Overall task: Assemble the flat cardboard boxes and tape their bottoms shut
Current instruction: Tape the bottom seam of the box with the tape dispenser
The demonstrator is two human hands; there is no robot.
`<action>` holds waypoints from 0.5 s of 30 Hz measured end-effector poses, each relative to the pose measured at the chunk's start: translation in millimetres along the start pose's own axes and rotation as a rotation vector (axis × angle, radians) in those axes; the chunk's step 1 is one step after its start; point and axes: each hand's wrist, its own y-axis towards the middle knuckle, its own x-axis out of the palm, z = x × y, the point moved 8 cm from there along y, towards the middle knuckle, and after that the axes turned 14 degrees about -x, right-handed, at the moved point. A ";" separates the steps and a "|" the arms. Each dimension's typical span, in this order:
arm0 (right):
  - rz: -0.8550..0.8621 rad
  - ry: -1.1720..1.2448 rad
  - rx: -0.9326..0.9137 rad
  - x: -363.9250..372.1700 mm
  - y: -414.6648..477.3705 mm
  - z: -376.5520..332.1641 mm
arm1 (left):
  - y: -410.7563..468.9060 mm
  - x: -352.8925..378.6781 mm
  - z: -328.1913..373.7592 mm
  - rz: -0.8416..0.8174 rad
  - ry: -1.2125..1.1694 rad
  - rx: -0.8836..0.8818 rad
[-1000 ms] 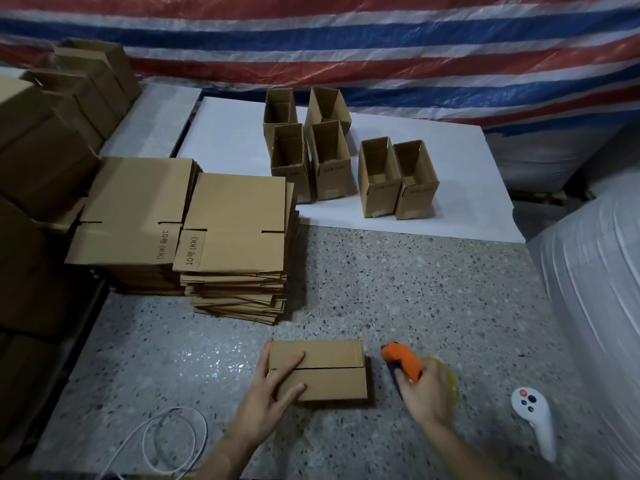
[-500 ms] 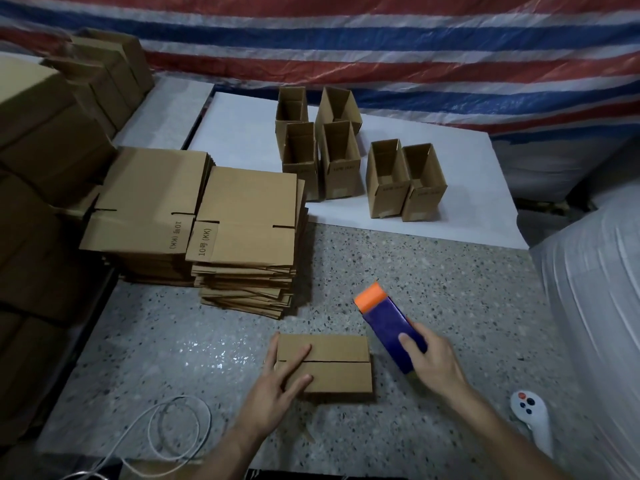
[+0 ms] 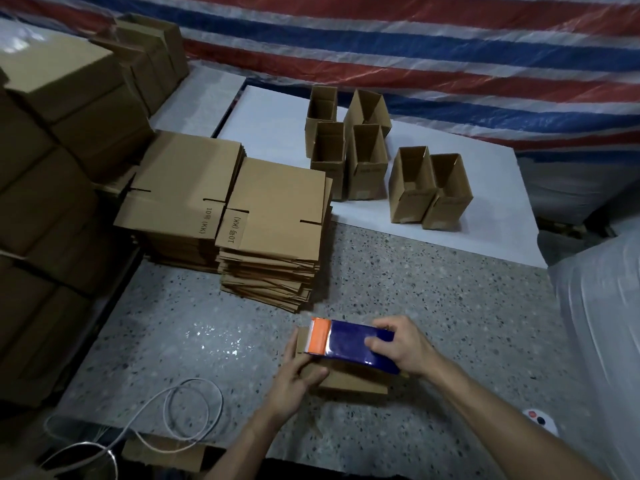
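small brown box (image 3: 349, 381), seemingly closed, under tape dispenser (image 3: 353, 344)

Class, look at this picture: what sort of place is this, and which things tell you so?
Probably a small packing workshop or storeroom. Stacks of flat cardboard blanks sit on a speckled worktable, assembled open boxes wait on a white board, and a striped tarpaulin serves as the back wall.

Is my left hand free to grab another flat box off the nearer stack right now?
Probably not yet. The left hand is pressed on the box being taped, while the right hand holds the tape dispenser on it. Nothing lies between it and the nearer stack.
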 end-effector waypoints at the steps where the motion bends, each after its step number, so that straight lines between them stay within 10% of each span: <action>1: -0.002 0.024 -0.002 -1.2 2.2 -0.2 | 1.1 -1.9 -0.3 -0.018 -0.116 -0.053; 5: 0.010 0.023 0.011 -4.0 14.8 -3.1 | 5.4 -14.1 -7.1 -0.124 -0.526 -0.266; 15: -0.055 0.052 -0.006 -0.8 27.1 -1.1 | 11.3 -17.5 -1.6 -0.105 -0.609 -0.290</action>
